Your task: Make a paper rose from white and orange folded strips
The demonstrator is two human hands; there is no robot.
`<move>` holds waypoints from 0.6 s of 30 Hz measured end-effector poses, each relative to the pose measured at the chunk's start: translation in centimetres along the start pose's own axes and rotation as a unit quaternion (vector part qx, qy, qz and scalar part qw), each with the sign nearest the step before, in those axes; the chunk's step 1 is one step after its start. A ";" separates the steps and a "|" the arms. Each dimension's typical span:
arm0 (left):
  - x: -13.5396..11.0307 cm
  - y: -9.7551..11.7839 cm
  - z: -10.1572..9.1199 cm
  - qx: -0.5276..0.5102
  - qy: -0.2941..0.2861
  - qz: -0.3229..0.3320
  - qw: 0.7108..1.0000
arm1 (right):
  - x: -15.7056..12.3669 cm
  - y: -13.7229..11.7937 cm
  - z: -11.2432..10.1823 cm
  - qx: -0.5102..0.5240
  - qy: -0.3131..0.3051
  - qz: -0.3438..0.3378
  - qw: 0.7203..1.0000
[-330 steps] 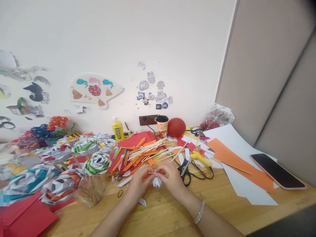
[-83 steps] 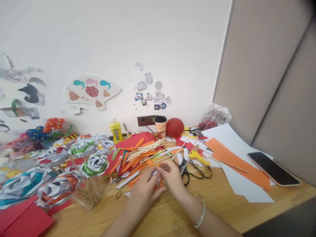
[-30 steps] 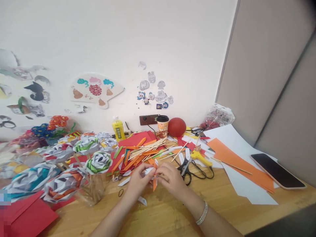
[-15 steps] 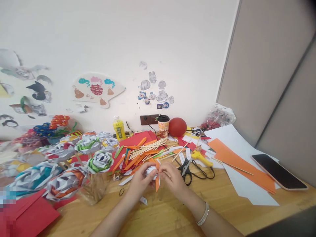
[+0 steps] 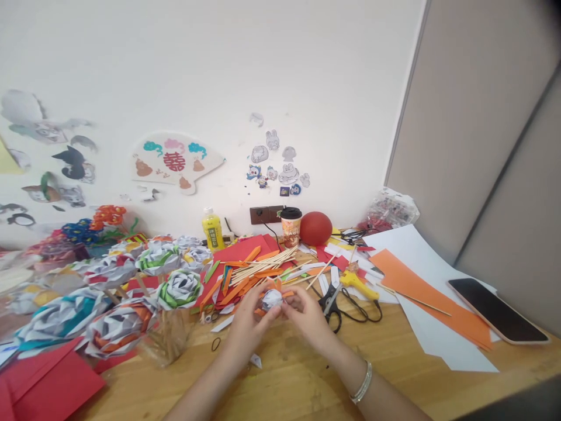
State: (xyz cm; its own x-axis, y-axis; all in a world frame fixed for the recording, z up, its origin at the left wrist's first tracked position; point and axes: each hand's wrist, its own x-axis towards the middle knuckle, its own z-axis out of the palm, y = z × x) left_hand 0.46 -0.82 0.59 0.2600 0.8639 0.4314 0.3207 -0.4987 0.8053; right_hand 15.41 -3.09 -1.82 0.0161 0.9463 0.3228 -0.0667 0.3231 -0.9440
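Between my two hands, above the wooden table, is a small white folded paper flower [image 5: 272,299] with orange paper strips at its back and right side. My left hand [image 5: 250,313] grips it from the left, fingers curled behind and thumb in front. My right hand [image 5: 305,313] is closed at its right edge, pinching the end of an orange strip [image 5: 287,294]. Part of the strip is hidden by the fingers. Just beyond lie thin wooden sticks [image 5: 258,266] and folded orange strips [image 5: 239,290]. Black scissors [image 5: 331,304] rest beside my right hand.
Finished paper flowers [image 5: 179,288] crowd the left, near a clear cup of sticks [image 5: 164,339] and red paper [image 5: 48,380]. At right are a yellow glue gun [image 5: 357,283], orange sheets [image 5: 438,301] and a phone [image 5: 497,310]. A yellow bottle [image 5: 213,230] and lidded cup [image 5: 291,228] stand behind.
The orange strip that hung upright in front of the flower is now folded around toward its right side. My right hand has moved slightly closer to the flower, and its white front shows.
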 end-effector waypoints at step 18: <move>0.2 1.3 -0.1 -0.103 0.012 -0.075 0.992 | 0.1 0.4 0.5 0.152 0.007 0.095 0.984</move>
State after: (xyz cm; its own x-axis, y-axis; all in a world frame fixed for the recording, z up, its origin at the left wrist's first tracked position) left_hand 0.87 -1.33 1.74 0.2014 0.9299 0.3079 0.1616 -0.3416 0.9259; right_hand 14.92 -2.86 -2.12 -0.0128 0.9902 0.1387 -0.3652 0.1245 -0.9226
